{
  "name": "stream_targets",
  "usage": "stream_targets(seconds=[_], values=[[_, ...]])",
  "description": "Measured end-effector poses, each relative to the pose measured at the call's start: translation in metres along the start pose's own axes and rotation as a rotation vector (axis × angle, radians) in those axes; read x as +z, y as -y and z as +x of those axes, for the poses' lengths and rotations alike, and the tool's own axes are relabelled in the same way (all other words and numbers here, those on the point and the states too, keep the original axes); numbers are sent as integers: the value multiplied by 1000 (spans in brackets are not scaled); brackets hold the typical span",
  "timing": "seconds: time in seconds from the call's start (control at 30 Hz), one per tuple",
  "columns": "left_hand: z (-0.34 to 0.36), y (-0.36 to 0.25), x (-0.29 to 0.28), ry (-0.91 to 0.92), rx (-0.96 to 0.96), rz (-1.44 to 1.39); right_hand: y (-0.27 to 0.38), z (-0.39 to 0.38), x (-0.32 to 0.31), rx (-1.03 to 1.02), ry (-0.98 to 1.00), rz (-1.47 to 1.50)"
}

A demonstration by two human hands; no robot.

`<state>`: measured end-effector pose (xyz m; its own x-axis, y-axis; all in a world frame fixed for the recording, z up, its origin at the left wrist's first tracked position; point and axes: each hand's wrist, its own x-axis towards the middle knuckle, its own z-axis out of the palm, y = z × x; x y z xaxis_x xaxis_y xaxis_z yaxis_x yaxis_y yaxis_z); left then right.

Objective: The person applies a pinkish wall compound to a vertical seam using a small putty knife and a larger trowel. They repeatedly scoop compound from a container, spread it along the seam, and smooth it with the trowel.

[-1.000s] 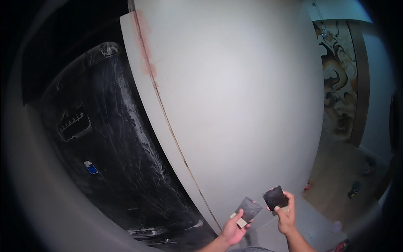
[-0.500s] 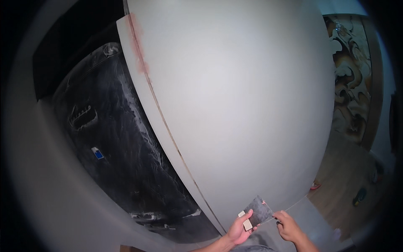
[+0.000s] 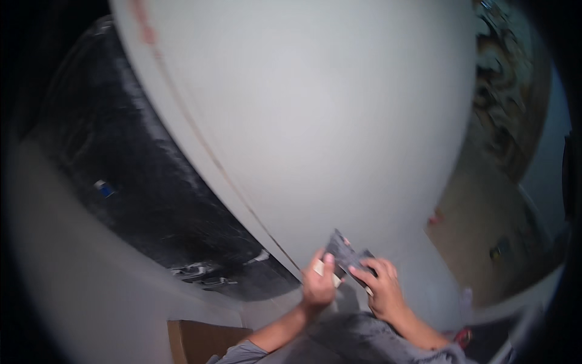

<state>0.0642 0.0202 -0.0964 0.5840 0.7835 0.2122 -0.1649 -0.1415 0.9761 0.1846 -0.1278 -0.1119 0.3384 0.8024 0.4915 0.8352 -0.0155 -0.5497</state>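
Jutting beyond the left fingers (image 3: 328, 263): grey scraper (image 3: 341, 250)

Left of the fingers (image 3: 379, 265), that dusty black panel (image 3: 136, 179), blue-and-white sticker (image 3: 105, 189) aboard; up right, a swirl-patterned panel (image 3: 501, 112)!

A broad scraper (image 3: 341, 250), its dark blade smeared grey with a pinkish spot, its handle pale, lies tilted in the left hand (image 3: 317, 285). A second dark scraper (image 3: 365, 270), partly covered by the right hand (image 3: 386, 292), slants close beside it; blur hides whether they touch.
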Motion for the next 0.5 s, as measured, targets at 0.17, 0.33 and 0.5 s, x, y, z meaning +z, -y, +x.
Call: stream_targets(seconds=[0.17,0.33,0.5], values=[[-5,4,-12,164,56,260,-12,27,6,25,-66,8],[-13,22,-4,64,-196,415,-59,39,1,211,-261,557],[12,50,-14,25,-744,-403,-126,20,7,853,-434,1497]])
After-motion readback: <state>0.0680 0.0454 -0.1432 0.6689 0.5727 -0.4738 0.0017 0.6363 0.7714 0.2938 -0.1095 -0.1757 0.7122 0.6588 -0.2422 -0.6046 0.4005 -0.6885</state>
